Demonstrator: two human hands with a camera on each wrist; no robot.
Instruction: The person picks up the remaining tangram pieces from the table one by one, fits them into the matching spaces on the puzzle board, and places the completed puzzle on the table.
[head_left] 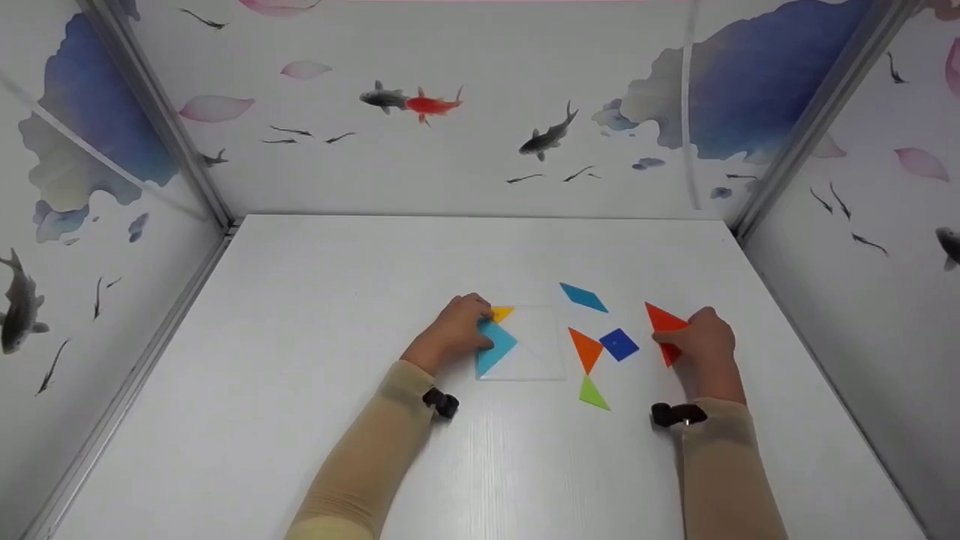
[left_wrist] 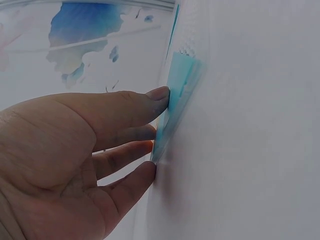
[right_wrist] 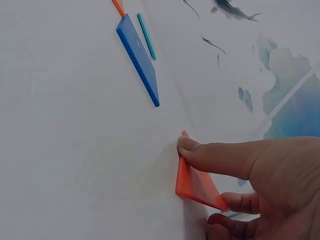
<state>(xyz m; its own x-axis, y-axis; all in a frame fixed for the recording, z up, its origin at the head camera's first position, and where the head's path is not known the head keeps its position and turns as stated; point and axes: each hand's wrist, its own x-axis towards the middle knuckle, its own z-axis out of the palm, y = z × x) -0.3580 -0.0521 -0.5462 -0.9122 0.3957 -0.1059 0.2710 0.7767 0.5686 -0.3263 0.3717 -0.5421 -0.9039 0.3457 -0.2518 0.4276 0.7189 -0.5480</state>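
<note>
A clear square tray (head_left: 536, 369) lies mid-table, holding a light blue triangle (head_left: 498, 349) and a yellow triangle (head_left: 502, 312) along its left side. My left hand (head_left: 457, 326) is at that side, its thumb on the light blue triangle and its other fingers curled about the edge. In the left wrist view, thumb and fingertips meet the light blue triangle (left_wrist: 176, 90); exact finger contact with the tray is partly hidden. To the right, my right hand (head_left: 705, 341) pinches a red triangle (head_left: 663, 319) between thumb and fingers. The right wrist view shows this red triangle (right_wrist: 195, 182) tilted.
Between the tray and my right hand lie an orange triangle (head_left: 586, 349), a dark blue square (head_left: 619, 345) and a green triangle (head_left: 593, 394). Farther back is a blue parallelogram (head_left: 584, 297). Printed wall panels (head_left: 465, 172) border the white table (head_left: 315, 285).
</note>
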